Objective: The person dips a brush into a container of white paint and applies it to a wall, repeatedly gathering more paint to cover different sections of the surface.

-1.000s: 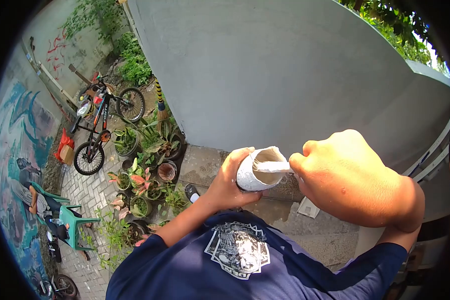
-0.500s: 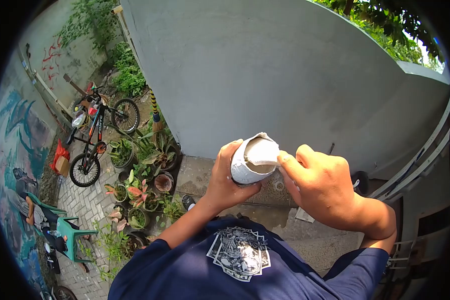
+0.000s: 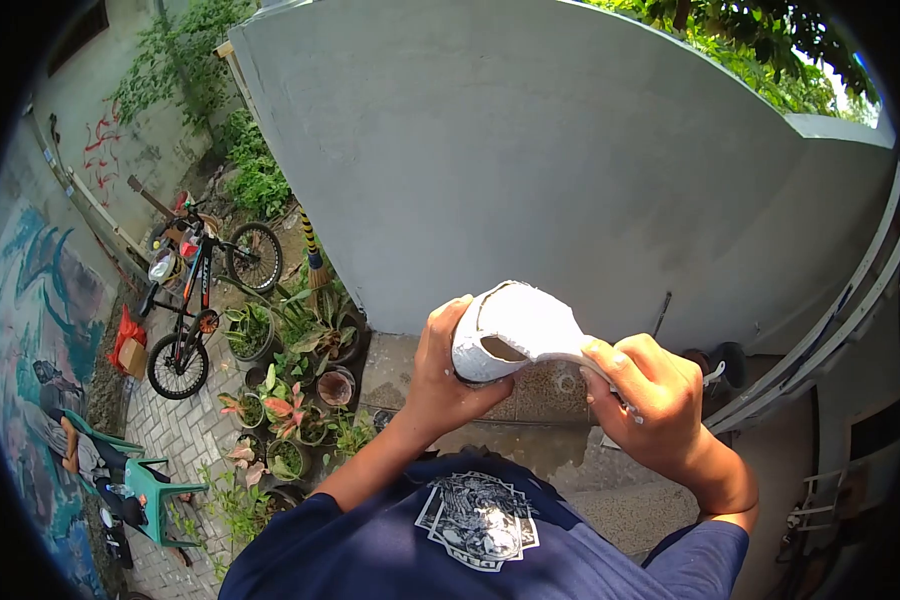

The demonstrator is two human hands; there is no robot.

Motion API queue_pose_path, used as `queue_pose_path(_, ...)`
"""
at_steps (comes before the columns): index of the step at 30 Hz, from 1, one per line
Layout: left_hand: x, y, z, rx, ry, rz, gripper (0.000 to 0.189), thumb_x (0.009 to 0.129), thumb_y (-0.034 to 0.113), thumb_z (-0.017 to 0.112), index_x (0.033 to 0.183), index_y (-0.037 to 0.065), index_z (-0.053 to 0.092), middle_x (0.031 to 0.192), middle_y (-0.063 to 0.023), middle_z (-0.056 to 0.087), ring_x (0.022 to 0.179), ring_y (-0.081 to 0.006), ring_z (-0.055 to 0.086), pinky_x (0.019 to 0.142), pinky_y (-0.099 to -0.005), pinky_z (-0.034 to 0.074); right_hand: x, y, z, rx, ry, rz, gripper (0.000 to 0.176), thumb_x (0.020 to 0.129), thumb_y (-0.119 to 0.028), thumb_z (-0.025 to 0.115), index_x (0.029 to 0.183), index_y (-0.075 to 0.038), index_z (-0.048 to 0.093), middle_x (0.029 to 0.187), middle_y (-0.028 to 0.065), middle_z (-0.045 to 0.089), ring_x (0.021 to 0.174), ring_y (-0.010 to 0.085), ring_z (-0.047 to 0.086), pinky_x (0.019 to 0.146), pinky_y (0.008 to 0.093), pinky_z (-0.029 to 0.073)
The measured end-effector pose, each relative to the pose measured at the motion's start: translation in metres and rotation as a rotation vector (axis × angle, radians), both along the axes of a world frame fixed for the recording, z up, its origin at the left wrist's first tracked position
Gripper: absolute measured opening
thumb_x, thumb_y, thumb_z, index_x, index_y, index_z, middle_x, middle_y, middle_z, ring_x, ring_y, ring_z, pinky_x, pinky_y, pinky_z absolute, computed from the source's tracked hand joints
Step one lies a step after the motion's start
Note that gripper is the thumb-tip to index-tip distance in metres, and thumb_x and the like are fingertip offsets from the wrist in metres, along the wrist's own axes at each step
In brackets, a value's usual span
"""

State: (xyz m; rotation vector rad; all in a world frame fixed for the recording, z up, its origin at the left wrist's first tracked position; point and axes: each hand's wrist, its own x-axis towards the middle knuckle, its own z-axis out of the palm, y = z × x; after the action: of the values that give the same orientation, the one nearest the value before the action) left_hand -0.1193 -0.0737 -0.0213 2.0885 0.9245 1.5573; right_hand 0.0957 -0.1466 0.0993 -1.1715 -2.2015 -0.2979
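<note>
In the head view, my left hand (image 3: pixel 444 372) is wrapped round a white, coated cup-like container (image 3: pixel 470 350). Its open mouth faces up and its outside looks smeared with white. My right hand (image 3: pixel 654 398) grips the handle of a white spoon (image 3: pixel 535 322) with a broad, rounded head. That head lies over the container's mouth and covers most of the opening; a dark gap shows at the lower side. White specks mark the fingers of my right hand. What is inside the container is mostly hidden.
A grey wall (image 3: pixel 530 160) rises in front of me. To the left are several potted plants (image 3: pixel 285 410), a bicycle (image 3: pixel 195 300), a broom (image 3: pixel 316 262) and a person (image 3: pixel 75 440) by a green plastic chair (image 3: pixel 150 490). Dark pots (image 3: pixel 730 365) stand at the right.
The spoon's head has come up from inside the container to lie across its mouth. My right hand has moved slightly down and right, and the view has shifted a little.
</note>
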Motion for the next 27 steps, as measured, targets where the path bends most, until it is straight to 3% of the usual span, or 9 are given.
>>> queue_pose_path(6, 0.002, 0.0, -0.002, -0.063, -0.063, -0.057, 0.088, 0.062, 0.014, 0.083, 0.133, -0.001, 0.034, 0.119, -0.0163, 0.053, 0.11, -0.0252, 0.058, 0.092, -0.0372, 0.046, 0.01, 0.001, -0.009, -0.013, 0.054, 0.018, 0.036, 0.066, -0.001, 0.073, 0.101, -0.004, 0.067, 0.071, 0.0034, 0.054, 0.052, 0.0164, 0.054, 0.046, 0.028, 0.043)
queue_pose_path(9, 0.004, -0.005, 0.003, -0.087, -0.078, -0.063, 0.085, 0.063, 0.016, 0.084, 0.132, 0.001, 0.036, 0.118, -0.019, 0.051, 0.109, -0.03, 0.056, 0.091, -0.0398, 0.046, 0.015, -0.002, -0.014, -0.042, 0.109, 0.02, 0.036, 0.065, 0.0, 0.073, 0.1, -0.004, 0.067, 0.073, 0.0046, 0.057, 0.053, 0.017, 0.056, 0.047, 0.0282, 0.044)
queue_pose_path(17, 0.008, 0.0, -0.021, -0.093, -0.128, -0.071, 0.086, 0.063, 0.016, 0.085, 0.132, 0.0, 0.036, 0.12, -0.0182, 0.05, 0.109, -0.0285, 0.057, 0.092, -0.0387, 0.045, 0.029, -0.001, -0.032, -0.071, 0.203, 0.034, 0.035, 0.065, 0.0, 0.073, 0.099, -0.004, 0.065, 0.076, 0.0072, 0.06, 0.058, 0.0195, 0.06, 0.05, 0.0291, 0.047)
queue_pose_path(20, -0.003, 0.004, -0.042, -0.123, -0.124, -0.038, 0.089, 0.063, 0.014, 0.085, 0.134, 0.0, 0.032, 0.12, -0.0165, 0.051, 0.11, -0.0249, 0.056, 0.093, -0.0371, 0.045, 0.026, 0.008, -0.047, -0.091, 0.292, -0.004, 0.031, 0.069, -0.003, 0.071, 0.099, -0.002, 0.063, 0.078, 0.0096, 0.06, 0.063, 0.0236, 0.062, 0.056, 0.0319, 0.05)
queue_pose_path(23, -0.025, 0.003, -0.061, -0.195, -0.122, 0.065, 0.093, 0.063, 0.011, 0.085, 0.136, 0.001, 0.028, 0.122, -0.0148, 0.052, 0.112, -0.0221, 0.055, 0.095, -0.0355, 0.044, 0.019, 0.029, -0.074, -0.298, 0.418, -0.052, 0.023, 0.076, -0.008, 0.065, 0.098, 0.0, 0.062, 0.078, 0.0125, 0.06, 0.064, 0.0281, 0.058, 0.061, 0.0331, 0.047)
queue_pose_path(25, -0.049, 0.0, -0.079, -0.269, -0.084, 0.195, 0.095, 0.063, 0.011, 0.085, 0.137, 0.002, 0.026, 0.123, -0.0152, 0.051, 0.113, -0.0231, 0.054, 0.097, -0.0362, 0.043, 0.002, 0.051, -0.103, -0.411, 0.599, -0.021, 0.014, 0.084, -0.01, 0.061, 0.093, 0.002, 0.061, 0.073, 0.0088, 0.056, 0.06, 0.0184, 0.05, 0.056, 0.0303, 0.041)
queue_pose_path(27, -0.077, 0.001, -0.096, -0.252, -0.076, 0.322, 0.093, 0.062, 0.015, 0.086, 0.135, 0.001, 0.03, 0.12, -0.0168, 0.053, 0.11, -0.0263, 0.057, 0.094, -0.0382, 0.045, -0.014, 0.071, -0.139, -0.645, 0.78, -0.065, 0.017, 0.092, -0.013, 0.056, 0.089, 0.003, 0.061, 0.069, 0.004, 0.051, 0.06, 0.0103, 0.043, 0.053, 0.028, 0.035)
